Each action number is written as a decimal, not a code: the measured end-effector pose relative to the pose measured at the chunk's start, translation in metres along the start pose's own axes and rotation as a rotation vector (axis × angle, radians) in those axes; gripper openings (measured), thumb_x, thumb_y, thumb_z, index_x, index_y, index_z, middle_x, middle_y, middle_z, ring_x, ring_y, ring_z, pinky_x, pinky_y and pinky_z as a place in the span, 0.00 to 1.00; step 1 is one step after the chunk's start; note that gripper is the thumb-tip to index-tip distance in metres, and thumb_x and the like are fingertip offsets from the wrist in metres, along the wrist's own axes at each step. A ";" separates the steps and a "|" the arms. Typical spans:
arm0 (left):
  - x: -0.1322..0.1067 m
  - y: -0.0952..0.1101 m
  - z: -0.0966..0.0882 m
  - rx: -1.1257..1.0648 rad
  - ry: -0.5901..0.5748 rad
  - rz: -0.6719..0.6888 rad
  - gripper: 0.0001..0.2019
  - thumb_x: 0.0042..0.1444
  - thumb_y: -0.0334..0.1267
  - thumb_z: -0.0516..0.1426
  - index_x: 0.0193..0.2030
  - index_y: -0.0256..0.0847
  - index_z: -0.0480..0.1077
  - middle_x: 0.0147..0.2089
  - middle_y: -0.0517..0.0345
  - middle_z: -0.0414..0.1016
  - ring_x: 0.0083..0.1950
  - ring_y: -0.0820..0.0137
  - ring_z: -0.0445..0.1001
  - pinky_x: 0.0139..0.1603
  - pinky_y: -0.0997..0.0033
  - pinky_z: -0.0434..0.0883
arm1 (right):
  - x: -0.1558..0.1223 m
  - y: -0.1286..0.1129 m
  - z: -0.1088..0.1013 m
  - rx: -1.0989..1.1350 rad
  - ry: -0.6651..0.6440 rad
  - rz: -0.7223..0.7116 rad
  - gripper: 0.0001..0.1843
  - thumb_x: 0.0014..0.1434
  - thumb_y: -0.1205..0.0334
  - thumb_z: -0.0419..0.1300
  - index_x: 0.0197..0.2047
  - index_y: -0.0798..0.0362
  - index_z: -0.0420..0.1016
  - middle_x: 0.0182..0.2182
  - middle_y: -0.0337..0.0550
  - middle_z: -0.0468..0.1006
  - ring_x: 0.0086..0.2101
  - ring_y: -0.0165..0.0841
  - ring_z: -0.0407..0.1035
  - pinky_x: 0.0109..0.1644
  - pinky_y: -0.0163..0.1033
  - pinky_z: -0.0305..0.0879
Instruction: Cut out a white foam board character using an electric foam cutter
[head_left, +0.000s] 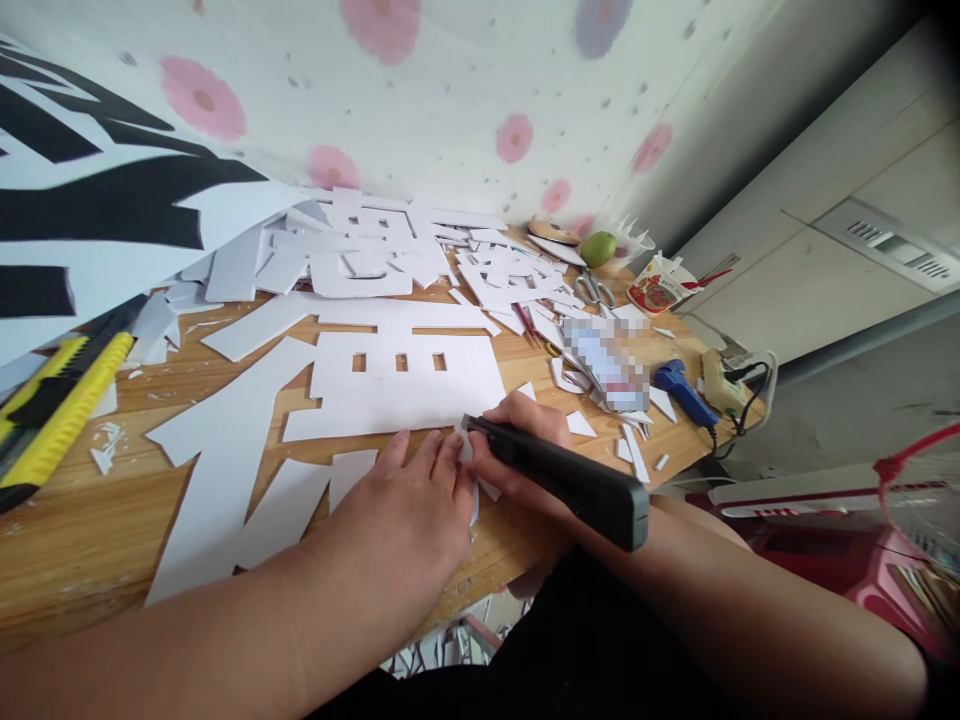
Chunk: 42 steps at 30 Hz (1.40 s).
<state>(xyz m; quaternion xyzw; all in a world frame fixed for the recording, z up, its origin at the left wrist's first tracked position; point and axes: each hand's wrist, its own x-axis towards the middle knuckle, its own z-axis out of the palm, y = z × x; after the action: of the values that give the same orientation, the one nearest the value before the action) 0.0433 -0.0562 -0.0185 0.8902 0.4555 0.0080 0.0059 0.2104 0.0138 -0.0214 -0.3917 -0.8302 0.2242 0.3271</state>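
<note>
My right hand [529,425] is wrapped round a black utility knife [574,480]. The knife slants up toward me, its tip down at the lower edge of a white foam-board cutout [401,400] with three small square holes. Close beside the tip, my left hand [420,495] lies palm down, fingers stretched out and pressing on white board at the table edge. What lies under its palm is partly hidden. To the left of that hand is a long angled white board piece [225,450], with a smaller white strip [289,505] near the wrist.
A large yellow-and-black cutter [64,400] rests at the left on the wooden table [97,545]. White offcuts [360,245] are heaped at the back. Rightward are scissors [594,290], a blurred phone [607,365], a blue glue gun [684,390], a paper cup [660,285] and a green fruit [598,248].
</note>
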 end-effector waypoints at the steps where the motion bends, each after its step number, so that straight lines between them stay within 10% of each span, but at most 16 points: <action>1: 0.000 0.000 -0.002 0.003 -0.010 0.004 0.26 0.61 0.38 0.60 0.63 0.24 0.69 0.64 0.24 0.69 0.66 0.41 0.69 0.63 0.38 0.66 | -0.001 0.002 0.002 -0.005 0.015 -0.029 0.11 0.56 0.60 0.62 0.27 0.48 0.62 0.19 0.32 0.67 0.20 0.26 0.59 0.24 0.33 0.57; 15: 0.002 0.000 0.000 0.031 -0.053 -0.033 0.28 0.63 0.47 0.60 0.64 0.29 0.70 0.67 0.27 0.65 0.66 0.41 0.69 0.64 0.36 0.66 | 0.005 0.006 -0.013 0.014 0.253 0.032 0.08 0.53 0.58 0.66 0.30 0.48 0.71 0.22 0.35 0.75 0.23 0.29 0.66 0.28 0.36 0.63; 42: 0.000 0.002 0.006 0.044 -0.075 0.000 0.30 0.61 0.42 0.59 0.67 0.27 0.66 0.67 0.23 0.63 0.67 0.39 0.67 0.63 0.34 0.66 | 0.020 0.002 -0.009 0.098 -0.048 0.088 0.10 0.53 0.59 0.63 0.28 0.50 0.65 0.20 0.33 0.70 0.20 0.26 0.61 0.23 0.32 0.57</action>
<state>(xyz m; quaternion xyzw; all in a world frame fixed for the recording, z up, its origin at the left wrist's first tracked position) 0.0448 -0.0577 -0.0244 0.8897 0.4552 -0.0355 0.0034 0.2076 0.0320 -0.0090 -0.4060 -0.8077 0.2880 0.3159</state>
